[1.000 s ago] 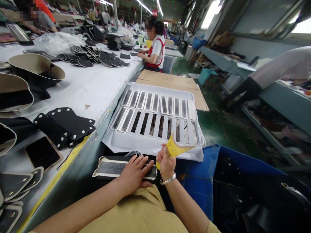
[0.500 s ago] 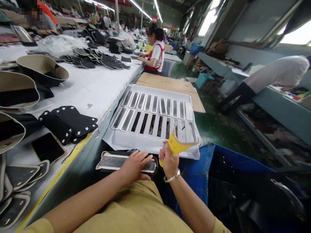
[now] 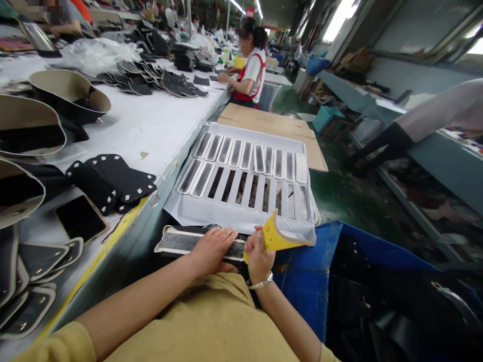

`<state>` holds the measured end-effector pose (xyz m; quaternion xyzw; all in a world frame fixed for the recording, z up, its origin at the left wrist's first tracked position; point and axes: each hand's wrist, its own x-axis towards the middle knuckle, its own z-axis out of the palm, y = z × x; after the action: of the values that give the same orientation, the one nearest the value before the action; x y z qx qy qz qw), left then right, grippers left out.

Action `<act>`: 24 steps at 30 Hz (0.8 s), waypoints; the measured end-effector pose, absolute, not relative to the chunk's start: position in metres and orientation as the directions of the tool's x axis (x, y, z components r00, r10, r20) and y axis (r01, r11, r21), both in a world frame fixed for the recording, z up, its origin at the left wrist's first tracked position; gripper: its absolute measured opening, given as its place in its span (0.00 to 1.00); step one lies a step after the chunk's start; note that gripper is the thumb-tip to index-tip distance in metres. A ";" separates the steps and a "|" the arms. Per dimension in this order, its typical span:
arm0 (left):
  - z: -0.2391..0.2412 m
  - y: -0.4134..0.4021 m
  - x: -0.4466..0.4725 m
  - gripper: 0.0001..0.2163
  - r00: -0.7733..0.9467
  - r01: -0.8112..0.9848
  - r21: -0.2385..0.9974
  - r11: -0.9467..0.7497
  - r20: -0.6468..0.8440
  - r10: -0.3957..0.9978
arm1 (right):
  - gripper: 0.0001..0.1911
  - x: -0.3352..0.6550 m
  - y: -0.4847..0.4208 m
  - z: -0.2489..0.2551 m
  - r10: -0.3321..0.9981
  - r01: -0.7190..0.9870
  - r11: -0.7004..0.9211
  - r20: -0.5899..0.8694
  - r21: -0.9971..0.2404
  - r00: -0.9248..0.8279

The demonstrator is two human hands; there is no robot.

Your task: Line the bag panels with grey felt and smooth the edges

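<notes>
A long dark bag-bottom-like piece [image 3: 175,240] with a grey strip and off-white edging lies crosswise in front of my body. My left hand [image 3: 213,250] is over its right half, fingers together across the top and thumb along the near side. In my right hand [image 3: 260,257] is a yellow flared tool [image 3: 281,235] with a curved, hollowed edge, like a scraper. My fingers are wrapped round its narrow part, by the piece's right end. Just beyond both hands is a pale slotted tray [image 3: 226,213] with several grey, white-edged strips [image 3: 236,152] lying on it.
On the left, a white table [image 3: 124,118] bears black panels [image 3: 121,181], a phone [image 3: 81,218] and open bag bodies [image 3: 70,95]. To the right stands a blue bin [image 3: 307,281] with black pieces. A co-worker [image 3: 251,70] works further along the table; cardboard [image 3: 264,118] lies behind the tray.
My right hand has moved slightly left and down with the yellow tool, closer to the dark piece's right end. My left hand's fingers have drawn together on the piece. The view has shifted slightly.
</notes>
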<state>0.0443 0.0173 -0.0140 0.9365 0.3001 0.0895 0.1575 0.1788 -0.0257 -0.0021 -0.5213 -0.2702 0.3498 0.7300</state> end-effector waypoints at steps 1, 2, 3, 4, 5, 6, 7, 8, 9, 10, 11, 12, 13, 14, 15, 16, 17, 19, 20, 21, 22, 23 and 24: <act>-0.013 0.018 0.044 0.43 0.805 0.534 0.346 -0.771 0.070 0.589 | 0.15 0.178 -0.027 0.000 0.799 -0.248 0.205 0.016 -0.947 0.601; -0.012 0.018 0.044 0.43 0.806 0.534 0.344 -0.772 0.067 0.588 | 0.14 0.177 -0.028 0.002 0.804 -0.272 0.195 -0.006 -0.942 0.595; -0.011 0.019 0.044 0.42 0.806 0.536 0.341 -0.773 0.066 0.588 | 0.14 0.176 -0.031 0.005 0.807 -0.293 0.184 -0.027 -0.938 0.591; -0.011 0.019 0.044 0.42 0.804 0.539 0.339 -0.772 0.066 0.590 | 0.13 0.175 -0.034 0.006 0.809 -0.305 0.175 -0.039 -0.936 0.586; -0.010 0.019 0.044 0.43 0.802 0.542 0.336 -0.770 0.066 0.593 | 0.13 0.174 -0.036 0.007 0.814 -0.310 0.168 -0.046 -0.936 0.580; -0.010 0.018 0.044 0.43 0.800 0.546 0.334 -0.768 0.066 0.597 | 0.13 0.172 -0.038 0.008 0.818 -0.315 0.163 -0.050 -0.935 0.573; -0.010 0.018 0.044 0.43 0.798 0.549 0.333 -0.767 0.064 0.599 | 0.12 0.171 -0.040 0.008 0.820 -0.320 0.160 -0.055 -0.934 0.569; -0.010 0.018 0.044 0.43 0.797 0.550 0.333 -0.765 0.063 0.600 | 0.12 0.169 -0.041 0.007 0.820 -0.324 0.159 -0.057 -0.933 0.569; -0.010 0.018 0.044 0.43 0.798 0.549 0.335 -0.766 0.061 0.599 | 0.12 0.168 -0.042 0.006 0.817 -0.322 0.161 -0.057 -0.933 0.573; -0.010 0.017 0.044 0.42 0.800 0.547 0.337 -0.766 0.059 0.597 | 0.12 0.166 -0.042 0.005 0.811 -0.312 0.163 -0.053 -0.936 0.583; -0.010 0.017 0.044 0.42 0.800 0.546 0.339 -0.766 0.058 0.597 | 0.12 0.165 -0.041 0.003 0.802 -0.289 0.164 -0.044 -0.943 0.595; -0.009 0.017 0.044 0.42 0.801 0.546 0.342 -0.765 0.057 0.597 | 0.12 0.163 -0.041 0.001 0.793 -0.257 0.161 -0.030 -0.953 0.609; -0.009 0.017 0.044 0.41 0.800 0.546 0.345 -0.764 0.057 0.597 | 0.13 0.161 -0.041 -0.001 0.782 -0.217 0.154 -0.015 -0.964 0.622; -0.009 0.017 0.044 0.41 0.798 0.547 0.348 -0.761 0.056 0.600 | 0.13 0.160 -0.041 -0.003 0.773 -0.168 0.139 0.000 -0.976 0.634; -0.009 0.017 0.044 0.41 0.796 0.549 0.350 -0.759 0.057 0.602 | 0.13 0.158 -0.041 -0.005 0.764 -0.106 0.115 0.019 -0.988 0.645; -0.009 0.017 0.044 0.40 0.794 0.551 0.353 -0.756 0.058 0.606 | 0.13 0.157 -0.042 -0.008 0.757 -0.028 0.084 0.046 -0.996 0.652; -0.008 0.017 0.044 0.39 0.790 0.554 0.353 -0.754 0.061 0.609 | 0.14 0.156 -0.042 -0.009 0.755 0.064 0.047 0.078 -0.997 0.651; -0.007 0.015 0.045 0.38 0.781 0.564 0.352 -0.747 0.068 0.621 | 0.15 0.155 -0.042 -0.011 0.779 0.261 -0.036 0.137 -0.965 0.612; -0.006 0.013 0.046 0.37 0.777 0.567 0.354 -0.744 0.069 0.625 | 0.16 0.156 -0.042 -0.010 0.808 0.347 -0.079 0.144 -0.935 0.572; -0.005 0.010 0.046 0.36 0.776 0.567 0.360 -0.741 0.070 0.627 | 0.17 0.157 -0.041 -0.008 0.842 0.412 -0.116 0.131 -0.904 0.523; -0.005 0.008 0.047 0.36 0.776 0.564 0.368 -0.739 0.069 0.627 | 0.18 0.158 -0.039 -0.005 0.876 0.457 -0.140 0.105 -0.878 0.471; -0.005 0.006 0.047 0.36 0.784 0.553 0.377 -0.743 0.068 0.617 | 0.19 0.160 -0.038 -0.002 0.911 0.493 -0.157 0.067 -0.856 0.407; -0.005 0.005 0.046 0.37 0.789 0.543 0.382 -0.748 0.073 0.610 | 0.21 0.162 -0.035 0.002 0.936 0.506 -0.147 0.046 -0.850 0.349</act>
<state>0.0460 0.0052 -0.0052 0.9298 0.3100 0.0971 0.1731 0.1620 -0.0353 0.0016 -0.7108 -0.5072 0.2614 0.4113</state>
